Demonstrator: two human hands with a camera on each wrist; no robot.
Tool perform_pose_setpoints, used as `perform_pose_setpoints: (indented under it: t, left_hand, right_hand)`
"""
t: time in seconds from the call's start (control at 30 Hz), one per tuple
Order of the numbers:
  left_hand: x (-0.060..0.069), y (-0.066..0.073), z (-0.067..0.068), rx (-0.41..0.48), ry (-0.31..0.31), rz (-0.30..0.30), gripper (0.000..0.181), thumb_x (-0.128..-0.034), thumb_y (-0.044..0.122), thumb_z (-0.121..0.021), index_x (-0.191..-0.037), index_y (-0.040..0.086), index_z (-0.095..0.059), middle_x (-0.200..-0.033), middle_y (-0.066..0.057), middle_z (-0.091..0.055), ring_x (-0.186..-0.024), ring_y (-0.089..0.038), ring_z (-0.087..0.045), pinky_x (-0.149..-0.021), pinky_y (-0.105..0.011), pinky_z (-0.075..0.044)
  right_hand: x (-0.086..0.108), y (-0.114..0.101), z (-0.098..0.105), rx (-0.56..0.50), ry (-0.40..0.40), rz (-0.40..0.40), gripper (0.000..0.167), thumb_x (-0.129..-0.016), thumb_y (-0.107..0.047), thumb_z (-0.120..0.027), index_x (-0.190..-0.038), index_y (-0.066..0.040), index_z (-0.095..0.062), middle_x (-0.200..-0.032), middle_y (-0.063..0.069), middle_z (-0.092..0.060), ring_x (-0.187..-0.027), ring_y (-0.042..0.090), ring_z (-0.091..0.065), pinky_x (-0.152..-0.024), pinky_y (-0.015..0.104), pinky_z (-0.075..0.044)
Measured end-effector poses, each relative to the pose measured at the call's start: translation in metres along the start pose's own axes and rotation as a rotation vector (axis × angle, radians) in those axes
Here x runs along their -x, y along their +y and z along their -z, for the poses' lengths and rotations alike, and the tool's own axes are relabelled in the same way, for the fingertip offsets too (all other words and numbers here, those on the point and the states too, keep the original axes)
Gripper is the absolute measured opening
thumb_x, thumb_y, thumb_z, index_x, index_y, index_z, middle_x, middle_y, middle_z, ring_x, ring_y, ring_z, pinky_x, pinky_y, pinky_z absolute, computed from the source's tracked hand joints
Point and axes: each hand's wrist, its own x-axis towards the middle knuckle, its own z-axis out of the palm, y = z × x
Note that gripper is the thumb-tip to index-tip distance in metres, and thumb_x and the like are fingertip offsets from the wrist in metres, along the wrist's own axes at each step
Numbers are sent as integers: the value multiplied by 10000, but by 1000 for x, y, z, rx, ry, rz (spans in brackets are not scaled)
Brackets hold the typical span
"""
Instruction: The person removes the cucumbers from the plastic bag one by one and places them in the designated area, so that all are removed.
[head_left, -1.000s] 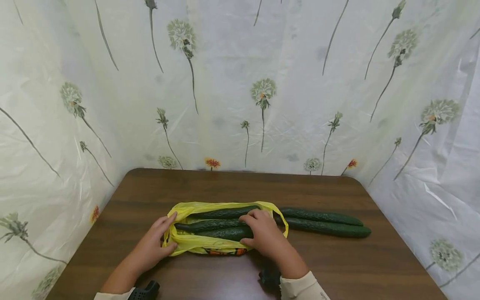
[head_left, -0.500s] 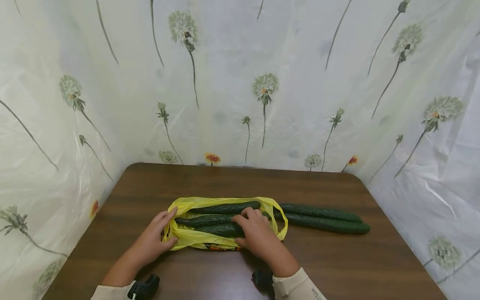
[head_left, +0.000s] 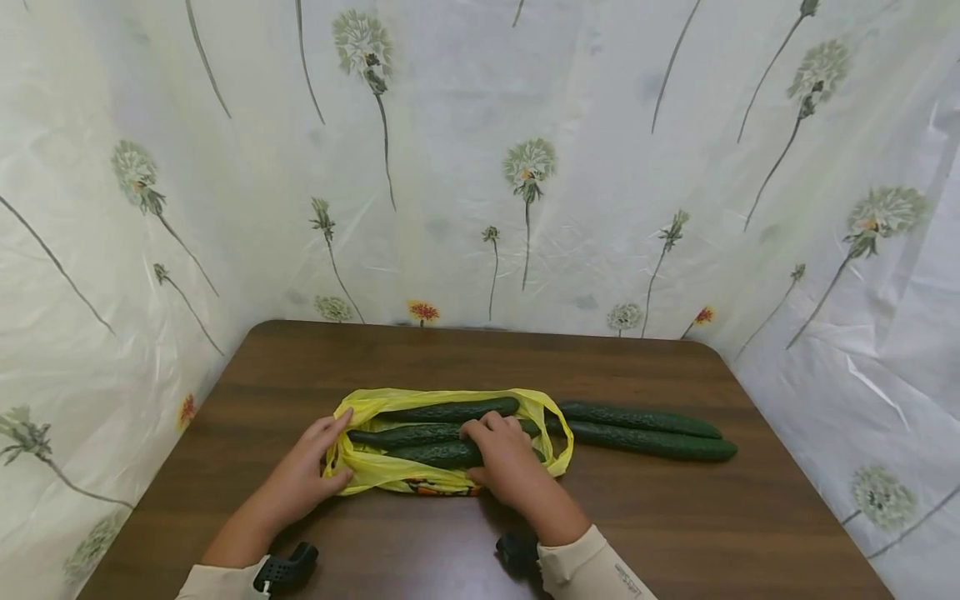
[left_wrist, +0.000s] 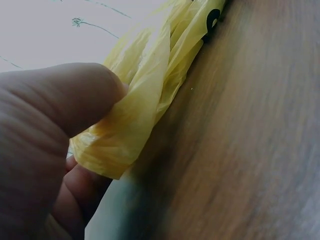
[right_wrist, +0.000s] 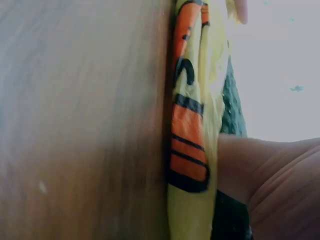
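Note:
A yellow plastic bag (head_left: 375, 476) lies on its side with its top spread, and three dark green cucumbers (head_left: 420, 434) show inside it. My left hand (head_left: 303, 471) holds the bag's left end, thumb in front and fingers behind; the left wrist view shows the thumb (left_wrist: 75, 95) against the yellow film (left_wrist: 125, 125). Over the right part of the cucumbers, my right hand (head_left: 513, 467) grips the front one, its fingertips partly hidden. In the right wrist view the bag's orange and black print (right_wrist: 189, 135) stands beside the thumb (right_wrist: 240, 160).
Two more cucumbers (head_left: 645, 434) lie side by side on the brown table (head_left: 637, 517), right of the bag, their left ends by its handle loop. Behind the table hangs a pale sheet (head_left: 450, 167) with dandelion prints. A dark band (head_left: 287, 568) is at the left wrist.
My right hand has shifted left along the cucumbers in the bag, uncovering their right ends and the handle loop. My left hand keeps its hold. The head view has tilted slightly down.

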Motion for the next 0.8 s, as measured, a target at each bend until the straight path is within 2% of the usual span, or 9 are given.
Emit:
perform_pose_setpoints:
  t: [0.07,0.17,0.3,0.47,0.8]
  left_hand:
    - [0,-1,0,-2,-7,10,885,-921,126,-797,-1659,100,-311,-1492,-166,-448,-1041,-231,-521,-803,-334,-441]
    - [1,-1,0,-1,-8,16,882,-923,132,-795,-1661,110,-312,-1511,-172,-443,-1211,-297,-524,-913,-429,-479]
    - [2,0,0,14,-8,20,881,-924,126,-792,-1661,109,-309,-1516,-175,-441,-1297,-340,-514,-992,-528,-480]
    - [0,0,0,-2,-7,13,885,-927,126,-793,-1662,100,-301,-1507,-159,-449,-1252,-301,-524,-946,-484,-484]
    - [0,0,0,-4,-1,-1,888,-919,114,-794,-1658,80,-303,-1501,-169,-452,-1283,-327,-525,-964,-509,-486]
  right_hand:
    - [-1,-1,-1,-11,0,-12,509,-881,-307,-864,-1323,-240,-623,-1230,24,-564,-1121,303,-493,-861,486,-434]
    - [-3,-1,-2,-21,-5,-20,482,-880,-294,-865,-1296,-234,-630,-1217,30,-565,-1104,304,-492,-843,490,-432]
    - [-6,-1,0,-33,-25,-20,465,-877,-290,-868,-1280,-221,-647,-1201,34,-572,-1072,294,-487,-836,474,-429]
    - [-9,-1,8,-75,-68,-31,434,-885,-266,-862,-1268,-216,-665,-1189,27,-573,-1007,257,-455,-800,436,-405]
    - [-10,0,16,-114,-119,-30,415,-887,-235,-863,-1257,-223,-676,-1221,24,-592,-985,238,-441,-795,431,-401]
